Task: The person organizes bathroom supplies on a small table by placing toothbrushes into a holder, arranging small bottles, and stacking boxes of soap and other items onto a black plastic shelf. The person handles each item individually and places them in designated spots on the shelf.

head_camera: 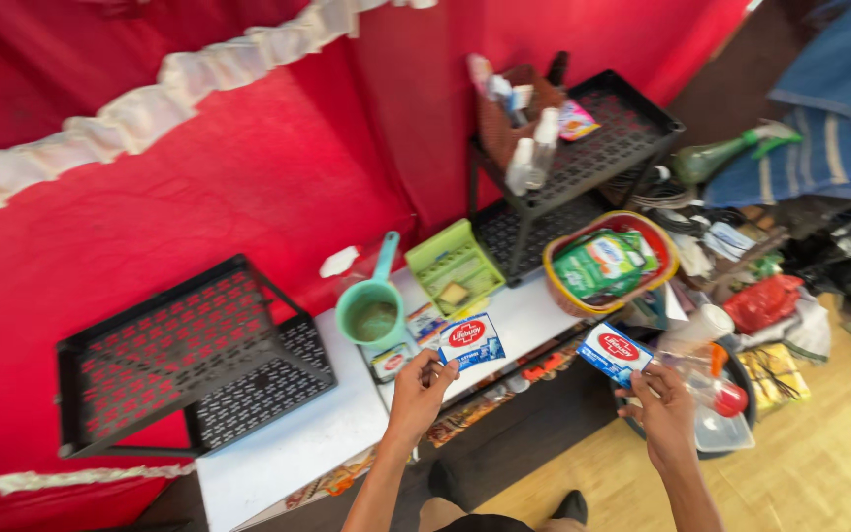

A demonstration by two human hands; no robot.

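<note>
Two soap boxes, one pinched in each grip: left hand (418, 389), right hand (664, 409).

Two bare forearms, no sleeves, watch or rings seen; left hand (419, 389), right hand (664, 414). Dark shoes (571, 506) at 6 o'clock, dark garment between.

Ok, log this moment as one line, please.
left hand: grip on blue-white soap pack over white table | right hand: grip on second soap pack | green scoop behind
</note>
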